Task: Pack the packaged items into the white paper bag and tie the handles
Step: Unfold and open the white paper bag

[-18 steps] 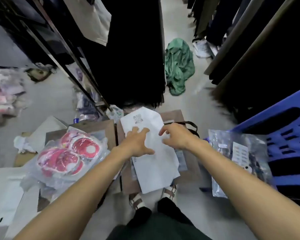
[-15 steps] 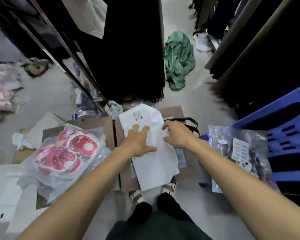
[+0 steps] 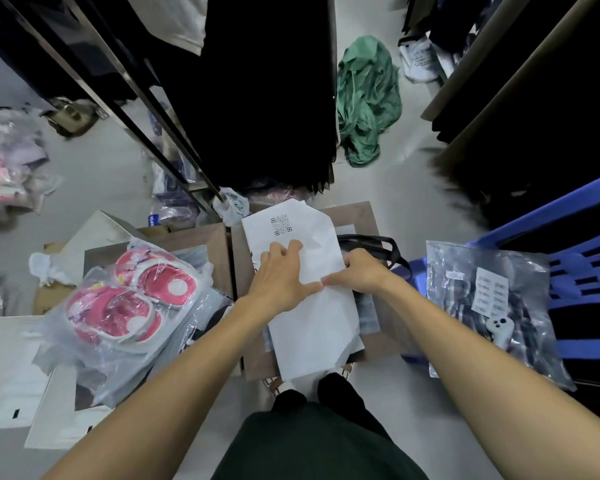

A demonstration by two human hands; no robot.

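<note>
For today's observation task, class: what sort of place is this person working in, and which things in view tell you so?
Probably a clothing shop's stockroom or packing area. Dark garments hang from racks, plastic-wrapped goods such as the pink items and a labelled clear packet lie about, and both hands press a white paper bag.

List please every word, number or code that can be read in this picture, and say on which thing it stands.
No text can be read as words.
White paper bag: a printed QR code, no legible words.
Clear packaged item on the blue chair: a white label with rows of print, too small to read.
Small blue label on a package under the rack: blurred.
</note>
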